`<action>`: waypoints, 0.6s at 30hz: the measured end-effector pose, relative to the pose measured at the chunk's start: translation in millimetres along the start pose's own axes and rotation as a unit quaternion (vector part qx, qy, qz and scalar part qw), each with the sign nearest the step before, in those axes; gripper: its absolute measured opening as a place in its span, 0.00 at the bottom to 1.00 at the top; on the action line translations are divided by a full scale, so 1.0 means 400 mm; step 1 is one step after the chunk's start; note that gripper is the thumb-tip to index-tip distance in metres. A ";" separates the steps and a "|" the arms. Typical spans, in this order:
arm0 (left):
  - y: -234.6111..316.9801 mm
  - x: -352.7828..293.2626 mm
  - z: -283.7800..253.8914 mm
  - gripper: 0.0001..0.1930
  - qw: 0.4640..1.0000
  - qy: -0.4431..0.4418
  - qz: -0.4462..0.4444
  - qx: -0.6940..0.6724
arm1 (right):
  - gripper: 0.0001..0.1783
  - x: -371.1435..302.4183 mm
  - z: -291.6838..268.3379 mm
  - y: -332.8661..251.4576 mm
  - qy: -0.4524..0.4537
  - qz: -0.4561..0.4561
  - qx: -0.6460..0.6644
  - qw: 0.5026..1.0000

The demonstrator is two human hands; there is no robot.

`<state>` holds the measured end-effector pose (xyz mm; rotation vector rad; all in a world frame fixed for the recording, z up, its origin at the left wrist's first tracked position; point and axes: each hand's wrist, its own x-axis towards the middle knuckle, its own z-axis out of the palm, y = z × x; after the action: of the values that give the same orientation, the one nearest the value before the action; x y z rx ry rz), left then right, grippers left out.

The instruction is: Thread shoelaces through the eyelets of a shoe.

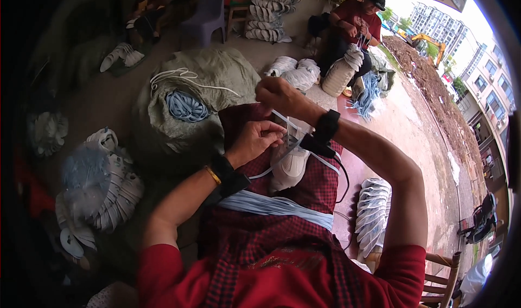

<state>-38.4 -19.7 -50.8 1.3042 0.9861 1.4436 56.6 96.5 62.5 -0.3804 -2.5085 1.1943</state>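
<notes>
A pale beige-white shoe upper point(290, 168) lies on my lap over a red-and-black checked apron point(320, 186). A light blue-white shoelace point(264, 172) is threaded at its throat, and loose lengths trail to both sides. My left hand point(259, 141) is closed in a pinch on the lace at the left edge of the throat. Raised beyond the shoe, my right hand point(287, 97) is closed on a stretch of lace that runs down to the upper; its fingertips are partly hidden. Across my lap lies a bundle of light blue laces point(277, 207).
Ahead stands a green-grey sack point(217, 72) with coiled blue laces point(186, 106). Stacked shoe uppers lie at left point(116, 194) and right point(373, 213). Another person point(355, 29) sits far right, handling uppers. A purple chair point(206, 18) and a wooden chair point(442, 278) stand nearby.
</notes>
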 end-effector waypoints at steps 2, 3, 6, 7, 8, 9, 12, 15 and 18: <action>-0.023 -0.005 -0.020 0.08 0.998 -0.005 0.032 0.060 | 0.15 0.102 0.056 -0.074 -0.033 -0.034 0.051 0.998; -0.031 -0.003 -0.022 0.07 0.991 -0.013 0.068 0.111 | 0.16 0.139 0.077 -0.102 -0.041 -0.058 0.071 0.995; 0.009 -0.010 0.044 0.06 0.988 0.003 0.099 0.118 | 0.16 0.182 0.087 -0.120 -0.058 -0.051 0.025 0.997; 0.015 -0.014 0.046 0.06 0.987 0.029 0.122 0.102 | 0.16 0.179 0.086 -0.121 -0.101 -0.042 0.019 0.994; 0.029 -0.023 0.042 0.06 0.979 0.032 0.113 0.166 | 0.16 0.171 0.084 -0.125 -0.147 -0.034 0.012 0.989; 0.031 -0.023 0.038 0.06 0.979 0.032 0.111 0.167 | 0.16 0.145 0.063 -0.122 -0.122 -0.025 -0.001 0.992; 0.056 -0.021 0.055 0.06 0.965 0.093 0.159 0.185 | 0.14 0.033 -0.057 -0.056 -0.051 0.011 -0.108 0.993; 0.064 0.003 0.072 0.05 0.949 0.100 0.162 0.250 | 0.14 -0.144 -0.147 0.078 0.071 -0.052 -0.233 0.968; 0.061 0.017 0.073 0.05 0.935 0.105 0.148 0.305 | 0.21 -0.272 -0.130 0.148 0.139 -0.040 -0.252 0.957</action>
<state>-12.5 -19.8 -22.1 1.8305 1.5126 1.5894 182.2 127.9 26.5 -0.5222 -2.5148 0.4157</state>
